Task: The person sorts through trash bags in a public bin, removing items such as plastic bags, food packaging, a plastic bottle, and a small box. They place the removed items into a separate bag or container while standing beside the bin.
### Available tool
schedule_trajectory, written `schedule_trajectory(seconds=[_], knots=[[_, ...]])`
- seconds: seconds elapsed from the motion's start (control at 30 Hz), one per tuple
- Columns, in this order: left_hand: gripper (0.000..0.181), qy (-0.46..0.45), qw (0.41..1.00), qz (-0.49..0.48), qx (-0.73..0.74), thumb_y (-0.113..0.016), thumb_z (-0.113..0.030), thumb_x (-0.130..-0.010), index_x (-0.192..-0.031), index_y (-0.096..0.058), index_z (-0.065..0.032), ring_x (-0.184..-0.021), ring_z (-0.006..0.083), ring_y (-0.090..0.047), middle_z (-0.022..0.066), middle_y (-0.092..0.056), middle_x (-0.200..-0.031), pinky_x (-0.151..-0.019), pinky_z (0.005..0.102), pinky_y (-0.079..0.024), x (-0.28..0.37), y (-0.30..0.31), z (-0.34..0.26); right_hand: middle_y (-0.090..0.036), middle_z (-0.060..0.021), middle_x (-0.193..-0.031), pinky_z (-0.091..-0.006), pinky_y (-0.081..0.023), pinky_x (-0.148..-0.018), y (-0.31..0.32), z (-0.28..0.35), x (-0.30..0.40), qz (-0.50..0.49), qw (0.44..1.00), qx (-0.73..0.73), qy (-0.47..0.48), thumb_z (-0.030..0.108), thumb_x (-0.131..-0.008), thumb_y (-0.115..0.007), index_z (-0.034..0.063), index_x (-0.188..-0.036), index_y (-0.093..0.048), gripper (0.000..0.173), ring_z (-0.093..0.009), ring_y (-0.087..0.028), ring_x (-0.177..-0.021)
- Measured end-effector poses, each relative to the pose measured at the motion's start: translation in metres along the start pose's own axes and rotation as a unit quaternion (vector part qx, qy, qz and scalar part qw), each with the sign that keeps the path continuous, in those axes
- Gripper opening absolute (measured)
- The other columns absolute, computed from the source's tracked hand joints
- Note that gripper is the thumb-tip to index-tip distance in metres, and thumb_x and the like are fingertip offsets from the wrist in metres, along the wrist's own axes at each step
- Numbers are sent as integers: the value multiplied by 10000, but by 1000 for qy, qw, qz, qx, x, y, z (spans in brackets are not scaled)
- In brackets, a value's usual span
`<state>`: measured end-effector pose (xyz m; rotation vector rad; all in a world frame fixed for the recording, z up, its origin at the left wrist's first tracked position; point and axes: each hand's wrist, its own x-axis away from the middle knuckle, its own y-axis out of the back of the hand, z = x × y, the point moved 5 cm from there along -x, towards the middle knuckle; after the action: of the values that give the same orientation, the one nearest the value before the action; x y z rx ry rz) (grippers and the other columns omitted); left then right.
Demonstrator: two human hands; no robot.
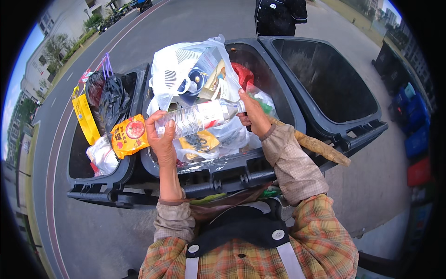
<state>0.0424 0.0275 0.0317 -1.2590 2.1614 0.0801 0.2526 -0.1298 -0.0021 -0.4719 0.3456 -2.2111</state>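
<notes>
A clear plastic bottle with a red and white label lies across both hands above the middle wheeled bin. My left hand grips its base end. At the neck is my right hand, which also has a brown wooden stick under it, pointing down to the right; the stick's other end is hidden. Behind the bottle, an open white plastic bag holds cartons, paper and other waste. A yellow and red food packet sits just left of my left hand, on the bins' rims.
The middle bin's front rim runs below my hands. The left bin holds black bags and a yellow bag. At right, a black bin lid lies open. A person in dark clothes stands beyond; more bins are far right.
</notes>
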Motion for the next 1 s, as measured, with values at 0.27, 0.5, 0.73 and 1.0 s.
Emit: schedule_trajectory(seconds=[0.27,0.5,0.73,1.0], knots=[[329,-67,997,43,-19,-703,15,-724,-977,-507,-62,-992,160,-497,75,-529,-1010,-937,301,-364,3,-13,-14,-473,-75,-579,-196,-169,-352,20,-44,-19,-30,975,137,-175,745,-757,-473,66,-1081,-453,753,-30,-219,-393],[322,-120,989,25,-78,-703,-4,-721,-965,-501,-62,-968,163,-506,79,-523,-994,-902,298,-392,1,-8,-18,-448,-46,-516,-201,-147,-344,15,-56,-18,82,959,104,-249,769,-768,-413,100,-686,-455,676,-41,-189,-369],[568,-227,943,125,-208,-808,-180,-632,-1095,-503,-58,-977,226,-516,111,-512,-1048,-907,336,-408,5,-27,-40,-375,6,-485,-226,-131,-345,14,-40,-12,45,974,33,-222,526,-837,-458,146,-557,-333,487,-49,-207,-362],[420,-185,948,115,-233,-750,-80,-652,-1005,-528,-28,-822,195,-536,96,-524,-918,-730,284,-447,13,-29,-32,-346,21,-477,-227,-150,-343,20,-34,-12,7,987,11,-161,466,-830,-473,119,-679,-405,385,-51,-209,-360]])
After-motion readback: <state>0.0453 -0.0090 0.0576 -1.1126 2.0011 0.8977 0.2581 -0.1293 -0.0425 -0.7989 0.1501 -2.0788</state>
